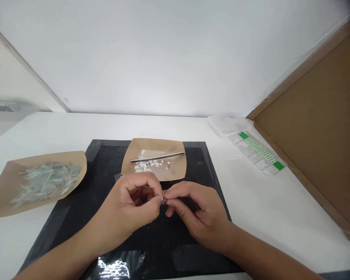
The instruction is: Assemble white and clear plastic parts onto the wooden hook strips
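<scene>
My left hand [135, 204] and my right hand [194, 210] meet over the black mat [84, 194], fingertips pinched together on a tiny grey-and-clear piece [163, 198] between them. Both hands are closed in a pinch. Just behind them lies a brown paper tray [175, 171] with several small white bits [147, 166] and metal tweezers [157, 157] resting across it. What exactly the tiny piece is, I cannot make out.
A second brown paper tray [6, 182] at the left holds several pale green clear pieces [46, 179]. At the back right sit a clear plastic box [229, 124] and a clear strip with green markings [258, 151]. A cardboard panel [317, 132] stands along the right.
</scene>
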A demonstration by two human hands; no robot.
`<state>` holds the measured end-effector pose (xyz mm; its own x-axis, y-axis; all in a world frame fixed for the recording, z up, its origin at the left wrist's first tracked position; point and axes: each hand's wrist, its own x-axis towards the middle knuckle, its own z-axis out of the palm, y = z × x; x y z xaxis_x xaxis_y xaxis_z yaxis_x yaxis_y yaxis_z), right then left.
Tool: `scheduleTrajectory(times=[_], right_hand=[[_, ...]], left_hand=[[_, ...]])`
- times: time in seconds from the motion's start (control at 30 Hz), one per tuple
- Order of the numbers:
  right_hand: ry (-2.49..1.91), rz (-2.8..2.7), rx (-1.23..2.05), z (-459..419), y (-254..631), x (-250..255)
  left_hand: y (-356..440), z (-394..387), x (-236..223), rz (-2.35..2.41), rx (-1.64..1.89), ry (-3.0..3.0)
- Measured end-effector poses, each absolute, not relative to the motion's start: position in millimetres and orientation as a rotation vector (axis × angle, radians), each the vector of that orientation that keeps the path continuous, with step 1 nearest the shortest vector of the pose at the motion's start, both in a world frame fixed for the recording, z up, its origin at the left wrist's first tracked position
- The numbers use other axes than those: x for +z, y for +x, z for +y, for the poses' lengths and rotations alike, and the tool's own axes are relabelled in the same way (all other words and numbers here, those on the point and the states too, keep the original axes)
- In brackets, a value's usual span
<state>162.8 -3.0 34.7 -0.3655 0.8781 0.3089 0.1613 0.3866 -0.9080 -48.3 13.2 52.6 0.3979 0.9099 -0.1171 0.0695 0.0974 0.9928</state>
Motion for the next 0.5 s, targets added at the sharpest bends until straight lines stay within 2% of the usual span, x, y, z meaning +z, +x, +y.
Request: scheduleTrajectory(times=[0.5], right_hand=[[-0.847,-1.804,0.792,0.1,159.0,35.7]], left_hand=[[-44.0,11.9,57.0,0.962,0.797,1.09]])
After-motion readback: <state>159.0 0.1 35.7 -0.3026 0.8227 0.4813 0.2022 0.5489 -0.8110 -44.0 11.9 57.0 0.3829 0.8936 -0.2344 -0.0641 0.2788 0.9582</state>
